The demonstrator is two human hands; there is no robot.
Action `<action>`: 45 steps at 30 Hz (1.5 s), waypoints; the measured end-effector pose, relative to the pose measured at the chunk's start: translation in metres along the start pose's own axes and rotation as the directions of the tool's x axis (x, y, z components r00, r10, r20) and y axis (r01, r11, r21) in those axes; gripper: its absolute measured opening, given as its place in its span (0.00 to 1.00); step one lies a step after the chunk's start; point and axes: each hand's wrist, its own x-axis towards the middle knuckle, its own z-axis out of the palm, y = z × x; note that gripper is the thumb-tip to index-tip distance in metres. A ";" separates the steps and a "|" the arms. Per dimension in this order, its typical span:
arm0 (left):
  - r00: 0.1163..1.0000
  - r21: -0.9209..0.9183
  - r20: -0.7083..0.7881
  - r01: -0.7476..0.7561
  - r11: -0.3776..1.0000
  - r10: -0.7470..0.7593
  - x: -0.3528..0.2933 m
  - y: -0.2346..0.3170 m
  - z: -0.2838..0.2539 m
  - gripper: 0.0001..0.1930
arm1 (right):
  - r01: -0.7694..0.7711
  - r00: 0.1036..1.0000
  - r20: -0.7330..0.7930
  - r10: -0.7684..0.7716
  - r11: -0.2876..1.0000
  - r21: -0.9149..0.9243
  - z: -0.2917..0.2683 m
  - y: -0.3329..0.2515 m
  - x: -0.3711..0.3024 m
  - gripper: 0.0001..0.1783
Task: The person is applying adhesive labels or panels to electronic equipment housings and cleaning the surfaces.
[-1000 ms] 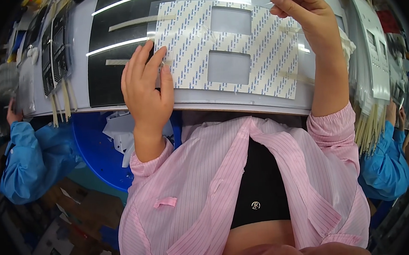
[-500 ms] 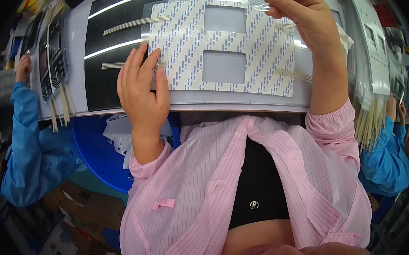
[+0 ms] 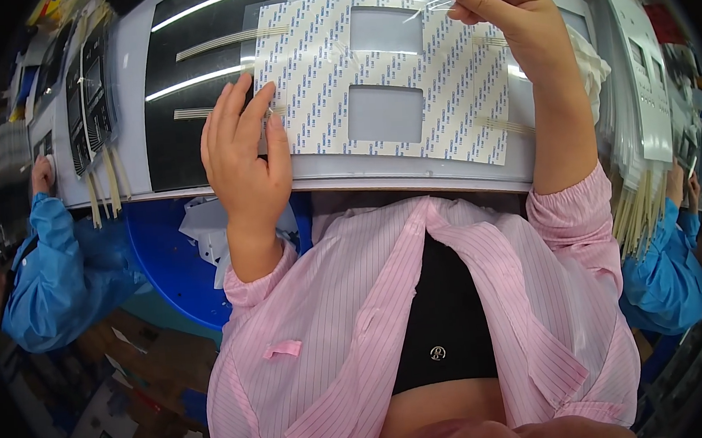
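A white sheet with rows of blue print lies on the worktop before me, with two square cut-out windows. My left hand rests at its left edge, fingers stretched out and apart. Above the sheet's far right part, my right hand is closed in a pinch on a clear film, of which only shiny edges show. Thin striped ribbon tails stick out from the sheet's left side, over a black panel. More tails show at its right side.
Flat panels with hanging tails are stacked at the right, and black panels at the left. Under the worktop edge stands a blue bin with white scraps. Blue-sleeved people work at the left and right. Crumpled white material lies beyond my right wrist.
My right hand has shifted slightly left and away from me with the film. My left hand stays in place. The left co-worker's hand has moved nearer to that person.
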 end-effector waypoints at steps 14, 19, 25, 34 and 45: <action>1.000 -0.016 0.006 0.000 1.000 0.000 0.001 0.001 0.000 0.15 | -0.038 0.999 -0.010 0.038 0.999 -0.035 0.002 0.003 0.003 0.10; 1.000 -0.024 0.014 0.010 1.000 -0.010 0.002 -0.001 0.000 0.15 | 0.005 1.000 0.016 -0.004 0.999 -0.043 0.008 0.013 0.004 0.09; 0.999 -0.026 0.027 0.018 1.000 -0.017 0.000 0.000 -0.002 0.16 | 0.348 0.930 0.166 -0.328 0.639 -0.686 0.020 -0.001 -0.007 0.14; 0.917 -0.067 0.350 -0.177 0.982 0.189 -0.021 0.015 -0.040 0.26 | 0.479 0.704 -0.029 -0.710 0.504 -0.719 -0.005 -0.019 -0.062 0.16; 0.899 -0.436 -0.434 -0.156 0.886 -0.055 0.034 0.005 -0.096 0.09 | 0.482 0.562 -0.539 -0.627 0.778 -0.403 -0.035 0.020 -0.132 0.19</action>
